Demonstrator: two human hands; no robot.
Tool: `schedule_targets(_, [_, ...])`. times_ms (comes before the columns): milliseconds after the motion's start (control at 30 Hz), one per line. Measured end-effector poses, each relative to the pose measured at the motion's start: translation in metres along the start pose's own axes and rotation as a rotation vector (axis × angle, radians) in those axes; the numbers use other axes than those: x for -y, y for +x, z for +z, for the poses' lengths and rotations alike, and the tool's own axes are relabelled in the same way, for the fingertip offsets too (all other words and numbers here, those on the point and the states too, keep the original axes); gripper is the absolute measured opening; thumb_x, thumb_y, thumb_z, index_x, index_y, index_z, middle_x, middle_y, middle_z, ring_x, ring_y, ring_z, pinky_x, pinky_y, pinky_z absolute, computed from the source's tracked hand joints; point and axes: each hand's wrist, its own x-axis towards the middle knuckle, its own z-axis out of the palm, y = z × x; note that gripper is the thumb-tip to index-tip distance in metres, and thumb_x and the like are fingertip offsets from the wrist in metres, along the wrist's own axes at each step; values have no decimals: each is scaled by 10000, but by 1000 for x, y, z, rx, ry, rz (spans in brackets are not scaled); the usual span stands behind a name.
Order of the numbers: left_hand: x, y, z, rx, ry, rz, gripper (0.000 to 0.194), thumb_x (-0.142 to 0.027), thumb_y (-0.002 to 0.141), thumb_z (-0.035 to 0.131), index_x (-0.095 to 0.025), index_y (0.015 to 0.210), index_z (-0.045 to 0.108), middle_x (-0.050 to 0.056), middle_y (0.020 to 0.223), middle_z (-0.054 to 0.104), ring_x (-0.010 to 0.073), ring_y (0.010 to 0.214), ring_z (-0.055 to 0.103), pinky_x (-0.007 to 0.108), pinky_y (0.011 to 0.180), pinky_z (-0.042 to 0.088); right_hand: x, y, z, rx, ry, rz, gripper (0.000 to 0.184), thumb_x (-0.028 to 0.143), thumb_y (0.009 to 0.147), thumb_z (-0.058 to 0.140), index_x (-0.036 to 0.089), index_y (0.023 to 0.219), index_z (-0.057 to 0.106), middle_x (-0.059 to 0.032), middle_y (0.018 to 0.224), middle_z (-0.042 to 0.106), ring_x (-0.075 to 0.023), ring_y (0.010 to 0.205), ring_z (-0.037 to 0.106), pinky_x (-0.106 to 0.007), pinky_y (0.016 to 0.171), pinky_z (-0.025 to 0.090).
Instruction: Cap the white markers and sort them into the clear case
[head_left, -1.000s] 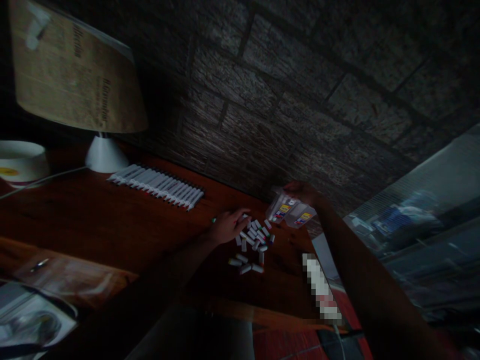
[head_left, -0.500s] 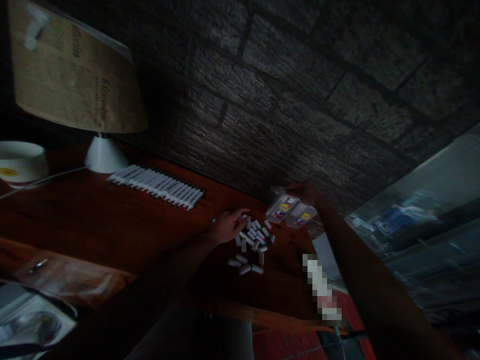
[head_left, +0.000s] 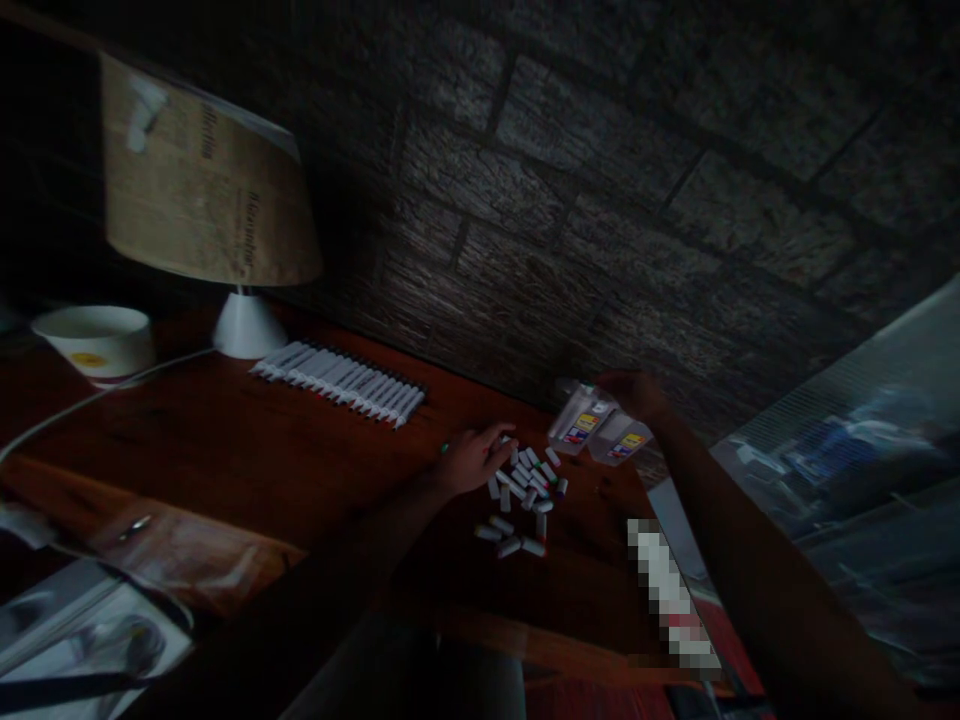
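Observation:
My left hand (head_left: 476, 458) rests by a loose pile of short white marker caps (head_left: 529, 478) with coloured ends. Its thumb and fingers are apart at the pile's far left edge, and I see nothing gripped in them. My right hand (head_left: 634, 394) is closed on the top of a clear plastic case (head_left: 582, 420), which opens into two halves with yellow and blue labels. The case is tilted at the back right of the wooden table (head_left: 300, 470). Left of my hands lies a neat row of white markers (head_left: 341, 382).
A lamp (head_left: 247, 325) with a newsprint shade stands at the back left, beside a white paper bowl (head_left: 97, 340) and a cable. A stone wall (head_left: 480, 180) rises behind the table. A blurred-out white strip (head_left: 671, 595) lies at the right edge.
The whole view has shifted, so everything appears a little farther right. Both hands keep about the same places relative to the caps and the case.

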Motion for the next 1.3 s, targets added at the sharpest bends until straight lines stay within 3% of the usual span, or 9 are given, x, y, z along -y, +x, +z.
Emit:
schedule_targets(67, [-3,0,-2,-12,6,6,400,-455,972,445,-227,1266,592,13,816,700,159,761,660,259,754,472,8,-16,-2,-54,43,30,186,282,829,636,167,893,767,-125,903,778,-266,785,723,-357,714,563])
schedule_targets(133, [-6,1,-4,-9,27,-2,396,-455,974,443,-220,1243,613,22,811,710,165,744,661,267,747,474,19,-41,4,-244,100,64,296,375,877,591,148,974,754,-142,959,766,-270,801,719,-360,724,545])
schedule_targets(267, [-5,5,-14,5,133,-75,341,-439,974,434,-248,1061,702,44,852,740,184,784,675,274,741,474,45,-107,39,-492,205,118,452,536,930,497,150,945,733,-119,849,746,-238,732,693,-313,646,490])
schedule_targets(467, [15,16,-62,-67,548,-335,298,-339,937,485,-174,982,730,165,988,713,280,986,637,396,892,454,51,-161,95,-461,242,178,535,569,951,423,156,758,703,-121,736,713,-226,646,656,-304,582,431])
schedule_targets(600, [31,18,-89,9,735,-490,297,-325,887,549,-112,996,724,246,1141,662,374,1152,563,494,984,392,42,-165,102,-459,241,161,540,574,944,410,163,738,694,-129,748,713,-223,652,651,-304,599,420])
schedule_targets(833, [32,19,-95,138,745,-508,232,-324,831,616,-125,852,733,215,972,719,382,1060,639,456,909,448,45,-165,102,-420,291,203,526,564,954,391,196,681,649,-106,719,704,-211,671,652,-290,627,437])
schedule_targets(933, [21,23,-93,175,478,-444,311,-440,869,582,-169,836,730,108,860,739,276,918,684,331,782,490,43,-165,103,-402,285,188,518,546,956,393,204,649,632,-105,714,700,-215,690,657,-293,647,453])
schedule_targets(1133, [5,13,-65,137,-847,-484,300,-400,786,744,-129,905,691,83,860,740,144,743,674,256,711,527,38,-164,110,-317,369,151,375,516,914,503,214,823,706,-95,869,745,-233,799,688,-328,750,513])
schedule_targets(1300, [8,3,-54,-19,-1173,-502,180,-210,836,705,-142,1000,677,53,882,744,114,747,698,218,720,559,32,-164,116,-266,364,129,308,474,885,555,224,879,734,-96,973,746,-249,923,689,-360,852,524])
